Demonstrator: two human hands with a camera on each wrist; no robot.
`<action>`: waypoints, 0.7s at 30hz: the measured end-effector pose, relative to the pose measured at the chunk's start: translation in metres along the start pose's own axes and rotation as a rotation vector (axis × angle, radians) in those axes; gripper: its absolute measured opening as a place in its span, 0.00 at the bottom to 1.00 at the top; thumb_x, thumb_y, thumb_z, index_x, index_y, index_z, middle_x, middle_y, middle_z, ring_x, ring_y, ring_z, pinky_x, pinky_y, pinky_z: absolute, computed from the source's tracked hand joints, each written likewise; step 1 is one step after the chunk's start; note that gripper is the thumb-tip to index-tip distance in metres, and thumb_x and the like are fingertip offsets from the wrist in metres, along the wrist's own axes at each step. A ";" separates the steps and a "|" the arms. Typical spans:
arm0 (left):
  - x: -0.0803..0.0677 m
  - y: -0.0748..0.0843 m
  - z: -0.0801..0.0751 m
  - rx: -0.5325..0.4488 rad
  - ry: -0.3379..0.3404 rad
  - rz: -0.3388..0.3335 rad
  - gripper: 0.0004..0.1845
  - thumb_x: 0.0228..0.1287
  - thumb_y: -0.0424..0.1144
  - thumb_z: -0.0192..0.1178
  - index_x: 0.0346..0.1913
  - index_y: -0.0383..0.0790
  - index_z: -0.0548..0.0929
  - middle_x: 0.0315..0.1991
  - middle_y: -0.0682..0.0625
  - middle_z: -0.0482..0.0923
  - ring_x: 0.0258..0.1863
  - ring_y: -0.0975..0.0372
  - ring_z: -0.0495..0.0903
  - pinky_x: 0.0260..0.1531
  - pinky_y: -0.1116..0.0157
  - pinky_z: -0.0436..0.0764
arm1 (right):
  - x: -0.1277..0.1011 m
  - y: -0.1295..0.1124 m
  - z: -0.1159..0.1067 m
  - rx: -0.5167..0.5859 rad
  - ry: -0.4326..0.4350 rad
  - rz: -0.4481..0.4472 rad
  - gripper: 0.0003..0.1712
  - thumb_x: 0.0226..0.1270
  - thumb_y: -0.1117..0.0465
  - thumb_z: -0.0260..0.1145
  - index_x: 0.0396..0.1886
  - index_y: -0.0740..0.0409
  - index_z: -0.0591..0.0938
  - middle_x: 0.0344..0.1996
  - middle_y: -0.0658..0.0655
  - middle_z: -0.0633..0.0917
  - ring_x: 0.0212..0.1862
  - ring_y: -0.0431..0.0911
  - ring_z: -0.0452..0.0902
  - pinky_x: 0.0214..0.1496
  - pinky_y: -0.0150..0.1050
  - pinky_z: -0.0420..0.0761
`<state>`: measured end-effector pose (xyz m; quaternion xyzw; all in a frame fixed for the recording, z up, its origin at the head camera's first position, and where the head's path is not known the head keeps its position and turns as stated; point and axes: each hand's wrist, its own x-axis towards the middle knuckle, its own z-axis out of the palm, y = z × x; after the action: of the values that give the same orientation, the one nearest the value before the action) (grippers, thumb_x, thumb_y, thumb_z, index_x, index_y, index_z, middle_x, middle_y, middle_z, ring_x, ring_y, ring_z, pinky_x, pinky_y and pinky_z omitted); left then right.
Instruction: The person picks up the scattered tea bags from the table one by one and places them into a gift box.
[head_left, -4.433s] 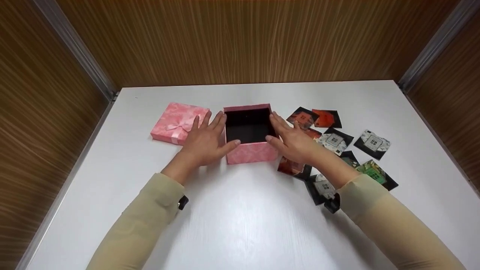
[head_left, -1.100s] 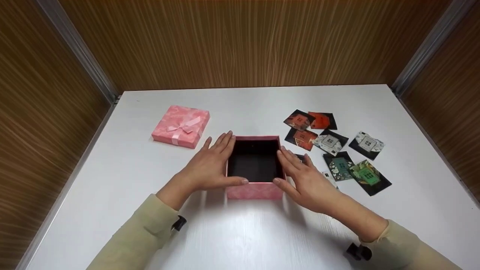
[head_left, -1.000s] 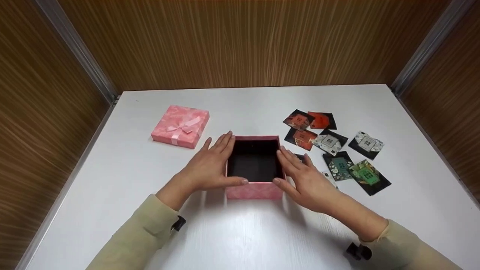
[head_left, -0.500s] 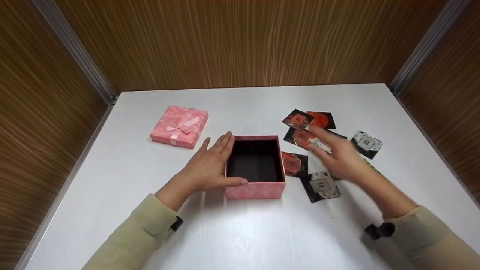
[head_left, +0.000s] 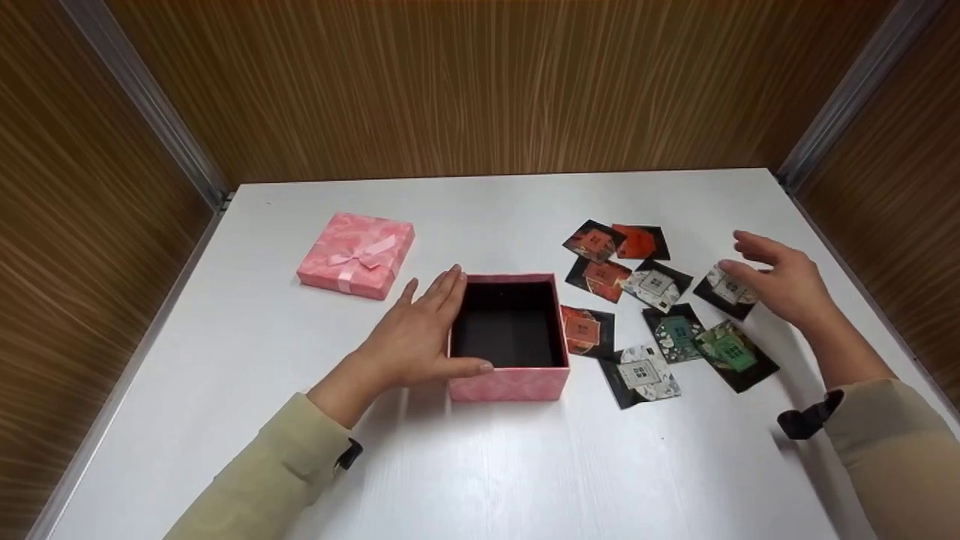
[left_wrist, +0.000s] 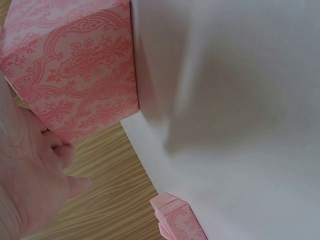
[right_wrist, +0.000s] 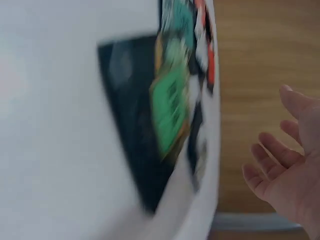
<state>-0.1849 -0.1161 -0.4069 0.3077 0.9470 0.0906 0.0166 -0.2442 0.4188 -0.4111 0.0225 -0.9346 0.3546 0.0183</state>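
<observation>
An open pink box (head_left: pixel 510 385) with a black inside stands mid-table. My left hand (head_left: pixel 412 334) lies against its left wall, fingers straight and thumb along the front rim. In the left wrist view, the fingers of the left hand (left_wrist: pixel 30 165) touch the patterned box wall (left_wrist: pixel 85 65). Over on the right, my right hand (head_left: pixel 787 281) holds nothing, its fingers loosely bent. It hovers by a black and white flat packet (head_left: pixel 724 289), partly covering it in the head view. The right wrist view has a green-labelled packet (right_wrist: pixel 170 110), blurred, apart from the right hand (right_wrist: pixel 295 175).
A pink lid with a bow (head_left: pixel 356 259) lies left of the box. Several flat packets spread to the right: an orange one (head_left: pixel 585 330) against the box, a white one (head_left: pixel 641 375) and a green one (head_left: pixel 735 354). Wood-grain panels (head_left: pixel 495 90) enclose the white table (head_left: pixel 480 465).
Both hands brought the box nearer the person earlier. Since then my right hand has left the box's right wall and swept right over the packets. The left hand has stayed on the box.
</observation>
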 end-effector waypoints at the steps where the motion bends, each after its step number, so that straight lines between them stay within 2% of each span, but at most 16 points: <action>1: 0.000 0.000 0.000 -0.004 0.002 0.001 0.70 0.60 0.88 0.44 0.86 0.35 0.41 0.87 0.42 0.38 0.86 0.54 0.41 0.81 0.43 0.44 | 0.000 0.007 -0.001 0.005 -0.013 0.021 0.47 0.78 0.37 0.64 0.86 0.55 0.61 0.76 0.72 0.70 0.76 0.71 0.61 0.70 0.71 0.66; 9: 0.000 0.000 0.003 -0.012 0.000 0.000 0.70 0.60 0.87 0.45 0.86 0.35 0.40 0.87 0.42 0.38 0.86 0.55 0.41 0.81 0.43 0.44 | 0.000 0.046 -0.003 0.053 -0.093 0.099 0.50 0.77 0.38 0.66 0.86 0.58 0.58 0.79 0.74 0.64 0.78 0.73 0.54 0.71 0.71 0.62; 17: 0.000 -0.001 0.002 -0.006 0.011 0.013 0.69 0.61 0.86 0.47 0.86 0.33 0.43 0.87 0.40 0.40 0.86 0.53 0.43 0.81 0.42 0.46 | 0.000 0.060 -0.004 0.064 -0.200 0.123 0.54 0.77 0.42 0.69 0.88 0.58 0.51 0.82 0.76 0.50 0.80 0.77 0.42 0.76 0.75 0.51; 21: 0.000 -0.001 0.001 -0.019 0.013 0.010 0.69 0.61 0.85 0.48 0.86 0.34 0.43 0.87 0.41 0.40 0.86 0.53 0.42 0.81 0.43 0.45 | 0.000 0.062 -0.004 0.062 -0.235 0.129 0.55 0.77 0.43 0.69 0.88 0.56 0.49 0.83 0.76 0.44 0.80 0.78 0.37 0.76 0.76 0.49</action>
<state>-0.1856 -0.1167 -0.4085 0.3116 0.9447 0.1019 0.0129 -0.2476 0.4681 -0.4491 0.0041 -0.9184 0.3787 -0.1147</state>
